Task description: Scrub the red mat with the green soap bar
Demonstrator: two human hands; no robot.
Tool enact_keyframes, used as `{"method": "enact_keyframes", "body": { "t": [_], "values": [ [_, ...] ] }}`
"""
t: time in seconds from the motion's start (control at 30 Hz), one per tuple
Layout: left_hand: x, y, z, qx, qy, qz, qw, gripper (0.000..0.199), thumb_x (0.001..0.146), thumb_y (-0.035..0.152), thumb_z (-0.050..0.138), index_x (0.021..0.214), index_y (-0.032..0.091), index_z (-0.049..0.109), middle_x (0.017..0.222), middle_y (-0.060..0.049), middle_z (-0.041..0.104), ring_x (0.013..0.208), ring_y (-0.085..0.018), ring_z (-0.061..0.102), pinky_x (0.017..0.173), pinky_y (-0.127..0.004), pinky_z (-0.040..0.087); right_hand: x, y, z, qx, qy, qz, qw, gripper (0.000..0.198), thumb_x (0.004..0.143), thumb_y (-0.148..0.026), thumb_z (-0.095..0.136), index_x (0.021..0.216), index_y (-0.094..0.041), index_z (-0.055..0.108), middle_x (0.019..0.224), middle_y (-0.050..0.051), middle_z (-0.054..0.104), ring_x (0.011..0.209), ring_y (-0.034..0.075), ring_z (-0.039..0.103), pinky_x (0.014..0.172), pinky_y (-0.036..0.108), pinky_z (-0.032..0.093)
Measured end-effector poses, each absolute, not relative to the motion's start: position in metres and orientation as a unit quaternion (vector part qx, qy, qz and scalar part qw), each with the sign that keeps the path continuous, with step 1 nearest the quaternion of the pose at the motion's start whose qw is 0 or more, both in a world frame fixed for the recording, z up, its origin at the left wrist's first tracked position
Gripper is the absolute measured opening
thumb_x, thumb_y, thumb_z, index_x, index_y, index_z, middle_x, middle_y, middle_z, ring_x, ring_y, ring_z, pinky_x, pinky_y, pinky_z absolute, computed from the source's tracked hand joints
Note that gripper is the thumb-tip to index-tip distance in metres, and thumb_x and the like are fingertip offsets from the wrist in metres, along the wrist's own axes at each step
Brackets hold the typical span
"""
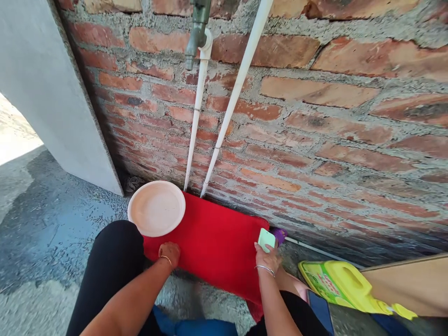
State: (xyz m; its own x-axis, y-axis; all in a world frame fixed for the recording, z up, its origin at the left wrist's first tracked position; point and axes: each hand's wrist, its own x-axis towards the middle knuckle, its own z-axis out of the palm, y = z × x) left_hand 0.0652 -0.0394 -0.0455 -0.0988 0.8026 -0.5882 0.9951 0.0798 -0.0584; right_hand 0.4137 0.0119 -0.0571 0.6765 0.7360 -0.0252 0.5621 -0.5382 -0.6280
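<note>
A red cloth (pixel 213 238) lies spread out in front of me against the foot of the wall, its near right corner hanging down. My left hand (pixel 170 254) is closed at its near left edge, fingers curled down onto the fabric and partly hidden. Over the cloth's right end, my right hand (pixel 268 256) grips a pale green rounded block (pixel 266 239); its underside is out of sight. On the cloth's far left corner sits a shallow pale pink basin (pixel 157 208). Just beyond my right hand shows a purple shoe (pixel 279 234).
A yellow detergent jug (pixel 338 284) lies on its side at the right, near a tan board (pixel 409 284). White pipes (pixel 233 107) and a tap (pixel 198 35) run along the brick wall (pixel 297 126). A grey slab (pixel 66 88) stands at left above wet concrete (pixel 66 219).
</note>
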Motion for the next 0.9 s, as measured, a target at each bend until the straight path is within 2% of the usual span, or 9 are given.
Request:
{"method": "enact_keyframes", "body": {
  "t": [0.13,0.23,0.4,0.53,0.7,0.8,0.9],
  "values": [
    [0.065,-0.039,-0.04,0.639,0.704,-0.229,0.208,0.035,0.082,0.014,0.045,0.105,0.009,0.071,0.096,-0.025,0.07,0.087,-0.033,0.07,0.061,-0.046,0.056,0.334,-0.005,-0.067,-0.824,-0.44,0.169,0.313,0.045,0.07,-0.046,0.066,0.105,-0.017,0.061,0.095,0.01,0.059,0.097,0.027,0.055,0.087,0.038,0.046],
    [0.064,-0.041,-0.034,0.646,0.701,-0.224,0.204,0.036,0.083,0.017,0.044,0.104,0.01,0.072,0.096,-0.025,0.071,0.088,-0.032,0.07,0.063,-0.045,0.056,0.264,-0.023,-0.08,-0.714,-0.587,0.209,0.318,0.038,0.074,-0.036,0.063,0.108,-0.019,0.062,0.105,0.009,0.057,0.097,0.024,0.058,0.091,0.035,0.047],
    [0.063,-0.043,-0.031,0.656,0.691,-0.223,0.205,0.035,0.082,0.016,0.046,0.105,0.011,0.072,0.098,-0.025,0.071,0.09,-0.031,0.07,0.065,-0.043,0.056,0.215,-0.041,-0.087,-0.626,-0.711,0.19,0.257,0.036,0.072,-0.026,0.064,0.108,-0.026,0.065,0.113,0.008,0.057,0.101,0.025,0.058,0.092,0.037,0.047],
    [0.064,-0.04,-0.033,0.649,0.691,-0.233,0.216,0.038,0.082,0.011,0.042,0.105,0.01,0.072,0.099,-0.026,0.071,0.091,-0.032,0.07,0.066,-0.046,0.057,0.263,-0.038,-0.086,-0.7,-0.624,0.194,0.287,0.03,0.074,-0.036,0.062,0.101,-0.024,0.067,0.105,0.009,0.059,0.096,0.025,0.059,0.089,0.038,0.048],
    [0.065,-0.039,-0.032,0.643,0.695,-0.236,0.219,0.044,0.078,0.001,0.039,0.108,0.008,0.07,0.104,-0.026,0.07,0.093,-0.032,0.07,0.067,-0.047,0.057,0.357,-0.047,-0.092,-0.833,-0.407,0.15,0.345,0.047,0.069,-0.053,0.059,0.1,-0.018,0.063,0.089,0.01,0.061,0.098,0.033,0.055,0.087,0.047,0.047],
    [0.065,-0.039,-0.03,0.641,0.698,-0.235,0.218,0.042,0.079,0.003,0.04,0.108,0.008,0.071,0.102,-0.027,0.07,0.093,-0.032,0.07,0.066,-0.047,0.057,0.389,-0.056,-0.094,-0.878,-0.302,0.143,0.342,0.047,0.069,-0.056,0.058,0.096,-0.018,0.062,0.081,0.01,0.059,0.091,0.034,0.056,0.079,0.047,0.048],
    [0.064,-0.04,-0.029,0.642,0.698,-0.231,0.219,0.037,0.082,0.009,0.043,0.106,0.009,0.072,0.1,-0.027,0.071,0.092,-0.032,0.07,0.064,-0.046,0.057,0.386,-0.058,-0.094,-0.884,-0.286,0.125,0.348,0.05,0.069,-0.059,0.057,0.097,-0.017,0.063,0.08,0.01,0.058,0.088,0.033,0.056,0.077,0.048,0.048]
  ]
}}
